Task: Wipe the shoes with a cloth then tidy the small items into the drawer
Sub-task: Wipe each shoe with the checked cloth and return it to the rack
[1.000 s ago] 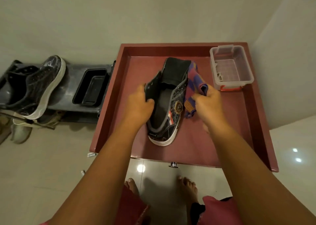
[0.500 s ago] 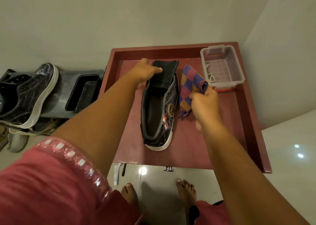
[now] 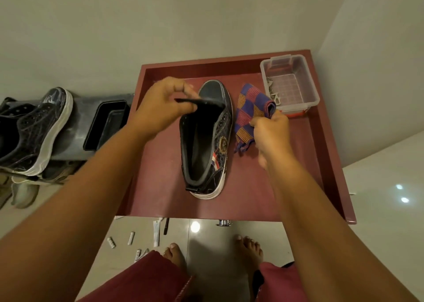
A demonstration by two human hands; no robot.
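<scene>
Here one shoe [image 3: 206, 141] in drawer [image 3: 160, 187]; left hand [image 3: 160, 108] pinches tongue, right hand [image 3: 270, 131] grips cloth [image 3: 250, 108].

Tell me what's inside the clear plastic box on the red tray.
The clear plastic box holds a few small pale pieces bunched against its left wall; what they are is unclear. The rest of its ribbed floor shows bare. Nothing covers it.

Purple-orange checked cloth [image 3: 250, 111], maroon drawer [image 3: 160, 164]

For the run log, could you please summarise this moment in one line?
left hand: pinches shoe tongue | right hand: grips cloth | shoe on red tray
</scene>
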